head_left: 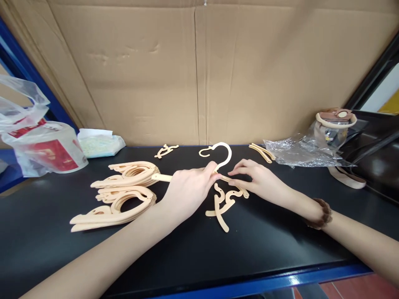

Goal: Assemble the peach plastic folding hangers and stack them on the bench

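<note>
My left hand [190,189] is closed round the middle of a beige folding clothes hanger [229,153]. Its large curved hook rises above my fingers, and one arm sticks out to the left of my knuckles. The thumb and fingertips of my right hand [254,178] are on the hanger's other arm, just right of my left fingertips. My palm hides the hanger's centre. Below my hands lie several loose curved hanger pieces [220,207]. A smaller hook piece [205,152] shows just left of the big hook.
Stacked folded hangers [134,203] lie at left on the black tabletop [264,249]. Farther back are small hanger parts [166,150] and long arm pieces [262,152]. A bagged tub [59,149], a tissue pack [100,143], clear plastic wrap [304,151] and a clear bottle [335,131] stand around the edges.
</note>
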Demonstrator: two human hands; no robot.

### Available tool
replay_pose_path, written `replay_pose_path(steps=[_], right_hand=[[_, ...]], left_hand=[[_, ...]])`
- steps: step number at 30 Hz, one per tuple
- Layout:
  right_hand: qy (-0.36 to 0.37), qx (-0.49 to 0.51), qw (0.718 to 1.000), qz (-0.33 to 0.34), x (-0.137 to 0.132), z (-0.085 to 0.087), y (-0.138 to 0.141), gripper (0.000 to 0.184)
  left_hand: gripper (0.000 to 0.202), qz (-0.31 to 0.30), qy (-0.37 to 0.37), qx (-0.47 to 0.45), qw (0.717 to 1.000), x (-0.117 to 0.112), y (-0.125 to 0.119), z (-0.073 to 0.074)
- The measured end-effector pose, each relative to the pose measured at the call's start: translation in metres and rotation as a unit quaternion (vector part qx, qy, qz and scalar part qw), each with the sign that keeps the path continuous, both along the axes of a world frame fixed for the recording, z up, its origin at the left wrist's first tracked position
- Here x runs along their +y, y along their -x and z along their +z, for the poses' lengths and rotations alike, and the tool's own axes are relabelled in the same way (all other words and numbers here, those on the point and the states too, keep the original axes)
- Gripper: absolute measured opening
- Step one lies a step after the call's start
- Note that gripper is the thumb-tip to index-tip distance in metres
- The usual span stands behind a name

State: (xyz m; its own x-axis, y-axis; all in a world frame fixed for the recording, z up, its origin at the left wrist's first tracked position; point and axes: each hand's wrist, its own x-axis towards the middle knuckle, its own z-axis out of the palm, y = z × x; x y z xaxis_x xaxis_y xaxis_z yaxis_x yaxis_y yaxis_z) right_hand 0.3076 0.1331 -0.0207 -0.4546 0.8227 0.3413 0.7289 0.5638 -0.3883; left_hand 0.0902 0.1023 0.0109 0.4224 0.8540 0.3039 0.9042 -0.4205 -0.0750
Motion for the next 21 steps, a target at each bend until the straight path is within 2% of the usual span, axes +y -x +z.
replay_pose_path(steps=[3,6,8,10,13,15,21], right_hand=[[-0.018,-0.040,0.999,0.004,-0.001,-0.004,0.001,0.026],[-0.033,-0.055,0.998,-0.016,0.001,-0.006,0.001,0.016],[-0.027,-0.058,0.997,-0.033,0.002,-0.005,0.000,0.012],[-0.019,-0.053,0.997,-0.045,0.002,-0.003,0.000,0.011],[-0.006,-0.030,0.998,-0.061,0.001,0.001,0.000,0.013],[0.009,-0.008,0.998,-0.067,0.001,0.003,0.000,0.016],[0.040,0.026,0.998,-0.052,-0.003,0.009,0.001,0.029]], left_hand=[[0.035,0.008,0.027,-0.030,0.999,0.000,0.000,0.001],[0.030,-0.019,0.108,-0.160,0.981,0.002,0.002,0.001],[0.029,-0.056,0.190,-0.293,0.936,0.005,0.003,0.001],[0.030,-0.078,0.280,-0.407,0.866,0.007,0.004,0.003],[0.035,-0.069,0.373,-0.506,0.774,0.009,0.004,0.006],[0.035,-0.056,0.390,-0.544,0.741,0.010,0.005,0.007],[0.028,-0.017,0.387,-0.627,0.676,0.018,0.011,-0.002]])
